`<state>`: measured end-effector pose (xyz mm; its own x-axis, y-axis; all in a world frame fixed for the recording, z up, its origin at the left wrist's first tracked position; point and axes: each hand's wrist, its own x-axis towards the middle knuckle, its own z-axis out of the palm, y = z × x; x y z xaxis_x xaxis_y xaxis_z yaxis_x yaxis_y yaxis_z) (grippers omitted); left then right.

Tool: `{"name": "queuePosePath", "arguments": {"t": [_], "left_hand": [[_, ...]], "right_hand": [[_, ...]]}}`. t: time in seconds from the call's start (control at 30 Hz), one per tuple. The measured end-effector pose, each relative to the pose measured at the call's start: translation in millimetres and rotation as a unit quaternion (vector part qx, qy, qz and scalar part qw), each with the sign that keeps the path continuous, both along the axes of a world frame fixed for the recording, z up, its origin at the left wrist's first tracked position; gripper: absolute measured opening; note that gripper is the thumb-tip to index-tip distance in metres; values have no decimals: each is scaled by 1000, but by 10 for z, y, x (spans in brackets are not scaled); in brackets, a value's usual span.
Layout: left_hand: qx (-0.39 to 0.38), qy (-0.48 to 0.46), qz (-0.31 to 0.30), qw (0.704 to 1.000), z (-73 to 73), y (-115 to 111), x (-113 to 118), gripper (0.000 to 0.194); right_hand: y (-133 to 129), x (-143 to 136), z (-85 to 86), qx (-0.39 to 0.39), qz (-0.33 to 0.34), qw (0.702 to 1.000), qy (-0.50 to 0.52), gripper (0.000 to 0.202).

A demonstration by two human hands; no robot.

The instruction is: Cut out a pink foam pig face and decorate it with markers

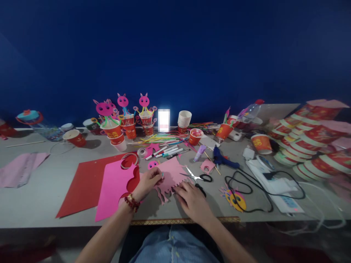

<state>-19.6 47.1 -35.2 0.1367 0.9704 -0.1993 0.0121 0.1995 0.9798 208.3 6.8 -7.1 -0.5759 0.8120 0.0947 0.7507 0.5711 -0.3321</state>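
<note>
A light pink sheet with a jagged, cut lower edge (171,170) lies on the table in front of me. My left hand (149,182) is over its left side, thumb and fingers pinched together; what they hold, if anything, is too small to name. Fingers spread, my right hand (192,199) rests on the sheet's lower right edge. Open scissors with black handles (205,178) lie just beyond that hand. Left of the sheet is a bright pink sheet (109,190) with rounded cutouts, on top of a red sheet (82,182).
Paper cups with pink rabbit-faced figures (104,109) stand at the back left. Markers (166,152) and a purple glue stick (199,153) lie beyond the sheet. To the right are a blue glue gun (223,159), a power strip (276,190) with cables, and stacked cups (315,137).
</note>
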Motion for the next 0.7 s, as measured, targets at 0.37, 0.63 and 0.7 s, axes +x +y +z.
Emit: {"name": "queuePosePath", "arguments": {"t": [0.37, 0.63, 0.7], "left_hand": [[14, 17, -1, 1000, 72, -41, 20, 22], [17, 32, -2, 999, 106, -47, 40, 20], [20, 39, -3, 999, 97, -48, 36, 20]], "right_hand": [[-244, 251, 2, -11, 98, 994, 42, 29], [-228, 261, -43, -63, 50, 988, 133, 16], [-170, 214, 1, -79, 73, 988, 106, 13]]}}
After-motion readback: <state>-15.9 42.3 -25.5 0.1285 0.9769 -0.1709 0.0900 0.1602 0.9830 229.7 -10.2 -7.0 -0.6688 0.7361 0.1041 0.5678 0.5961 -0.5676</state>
